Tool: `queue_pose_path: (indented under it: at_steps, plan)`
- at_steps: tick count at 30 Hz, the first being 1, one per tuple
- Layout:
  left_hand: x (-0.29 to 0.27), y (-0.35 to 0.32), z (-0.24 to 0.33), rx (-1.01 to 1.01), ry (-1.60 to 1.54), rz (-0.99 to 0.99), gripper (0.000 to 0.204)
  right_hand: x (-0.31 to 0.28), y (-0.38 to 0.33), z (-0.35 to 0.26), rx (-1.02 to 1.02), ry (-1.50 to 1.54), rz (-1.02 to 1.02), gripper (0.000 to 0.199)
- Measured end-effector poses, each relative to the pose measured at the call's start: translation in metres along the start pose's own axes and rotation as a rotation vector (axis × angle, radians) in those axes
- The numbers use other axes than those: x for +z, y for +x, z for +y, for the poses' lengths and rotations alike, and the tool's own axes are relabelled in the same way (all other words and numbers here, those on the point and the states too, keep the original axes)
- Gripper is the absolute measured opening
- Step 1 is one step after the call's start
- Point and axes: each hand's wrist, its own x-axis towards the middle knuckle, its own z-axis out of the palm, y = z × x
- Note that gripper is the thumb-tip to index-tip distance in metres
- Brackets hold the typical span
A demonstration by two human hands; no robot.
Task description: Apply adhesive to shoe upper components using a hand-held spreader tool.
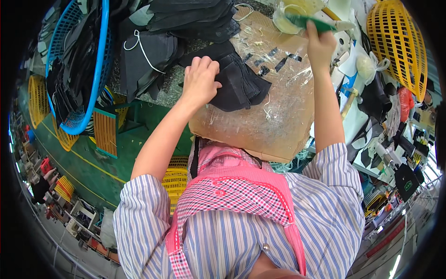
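Note:
My left hand point(200, 83) rests on a fanned stack of thin black cut pieces point(239, 83), its fingers bent down at the stack's left side and its thumb out over the top. The fingertips are partly hidden. In my right hand point(320, 49) is a brush with a green handle point(310, 21), held by the fingers at the far right. The brush slants over a pale, translucent tub point(284, 18) with yellowish contents. Its bristle end cannot be made out. Beneath the stack lies a brown cardboard sheet point(278, 121), smeared with shiny dried residue and dark marks.
More black pieces point(190, 18) are piled at the back, beside a bundle tied with white cord point(148, 56). A blue basket point(103, 60) full of black pieces stands left. A yellow basket point(397, 46) is at the far right, near a knotted plastic bag point(367, 67).

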Motion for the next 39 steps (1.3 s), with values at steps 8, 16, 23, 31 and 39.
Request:
queue_pose_path:
  at_steps: [8,16,23,31,39]
  plan:
    - [-0.018,-0.030,-0.004,0.108,-0.434,-0.226,0.033,-0.043,0.048,0.051,0.316,0.493,0.022,0.019]
    - [-0.059,-0.028,0.006,0.263,0.243,0.527,0.040,-0.020,-0.023,0.018,0.425,0.602,-0.047,0.018]
    - [0.027,-0.062,0.013,0.118,0.278,0.129,0.041,0.026,-0.068,-0.040,0.362,0.408,-0.744,0.013]
    - [0.028,-0.061,0.005,0.110,0.173,0.108,0.045,0.020,-0.093,-0.056,0.118,0.086,-0.703,0.010]
    - [0.028,-0.057,0.006,0.161,0.214,0.088,0.040,0.033,-0.083,-0.056,0.336,0.365,-0.496,0.011]
